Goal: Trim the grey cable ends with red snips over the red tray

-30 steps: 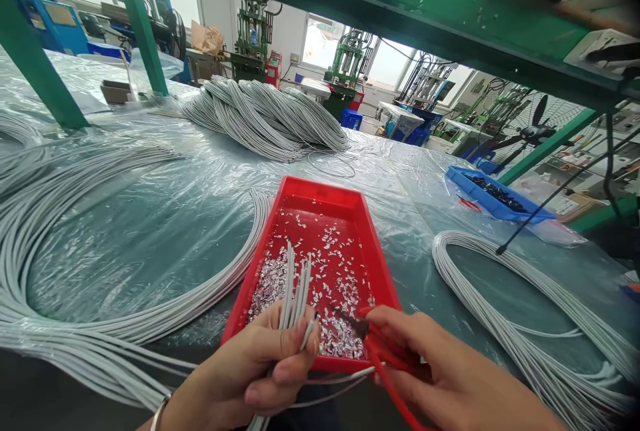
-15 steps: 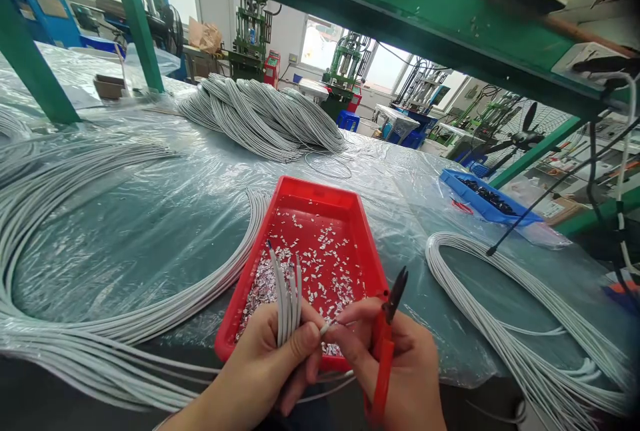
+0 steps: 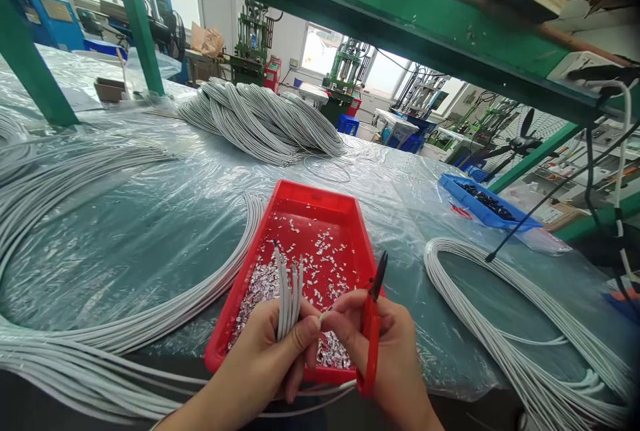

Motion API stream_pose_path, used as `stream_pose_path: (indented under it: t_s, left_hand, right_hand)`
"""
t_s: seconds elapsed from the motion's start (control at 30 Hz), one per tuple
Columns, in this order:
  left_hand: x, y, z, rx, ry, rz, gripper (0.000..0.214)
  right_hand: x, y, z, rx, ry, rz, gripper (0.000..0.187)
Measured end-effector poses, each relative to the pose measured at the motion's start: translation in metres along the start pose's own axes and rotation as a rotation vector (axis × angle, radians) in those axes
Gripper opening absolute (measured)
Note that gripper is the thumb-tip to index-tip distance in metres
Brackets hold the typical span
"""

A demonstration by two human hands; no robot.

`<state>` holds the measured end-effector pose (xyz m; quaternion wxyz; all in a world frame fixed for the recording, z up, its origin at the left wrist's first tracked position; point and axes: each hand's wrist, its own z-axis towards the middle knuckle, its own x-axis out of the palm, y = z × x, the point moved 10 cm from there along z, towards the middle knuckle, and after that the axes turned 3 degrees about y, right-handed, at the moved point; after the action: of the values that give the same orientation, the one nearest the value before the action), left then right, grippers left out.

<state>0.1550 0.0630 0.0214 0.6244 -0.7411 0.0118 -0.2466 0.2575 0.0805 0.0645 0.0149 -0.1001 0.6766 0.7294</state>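
My left hand [image 3: 270, 351] is closed round several grey-white cables [image 3: 289, 297], whose cut ends point up over the red tray [image 3: 213, 344]. Between its thumb and finger sits the end of one more cable [image 3: 324, 316]. My right hand [image 3: 385, 351] pinches at that same cable end, fingertips almost touching the left thumb. Red-handled cutters [image 3: 371, 334] also rest in my right hand, dark blades up, held against the palm. Small silvery foil scraps [image 3: 260, 291] lie scattered in the tray, thickest at its left and near side.
Coiled cables [image 3: 150, 314] cover the left of the table, another coil [image 3: 465, 304] lies right, and a large cable heap [image 3: 260, 117] lies behind. A blue tray [image 3: 520, 221] of black parts stands at right. A green beam [image 3: 350, 11] crosses overhead.
My right hand has shifted slightly left and up with the cutters, which now stand a little more upright. The left hand still grips the bunch of cables.
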Motion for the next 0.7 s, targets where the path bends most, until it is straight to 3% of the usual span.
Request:
stream_pose_path:
  t_s: [0.27, 0.37, 0.5, 0.7]
  left_hand:
    - [-0.013, -0.009, 0.003, 0.016, -0.115, -0.115, 0.023]
    - [-0.015, -0.007, 0.004, 0.008, -0.134, -0.246, 0.024]
    - [-0.006, -0.006, 0.007, 0.008, -0.044, -0.256, 0.030]
    - [0.009, 0.001, 0.007, -0.054, 0.139, -0.307, 0.027]
  right_hand:
    - [0.003, -0.001, 0.014, -0.003, 0.024, 0.078, 0.014]
    - [0.011, -0.004, 0.015, 0.045, 0.111, 0.177, 0.020]
    - [0.027, -0.008, 0.017, 0.137, 0.278, 0.309, 0.030]
    - [0.047, -0.018, 0.013, 0.258, 0.373, 0.495, 0.034]
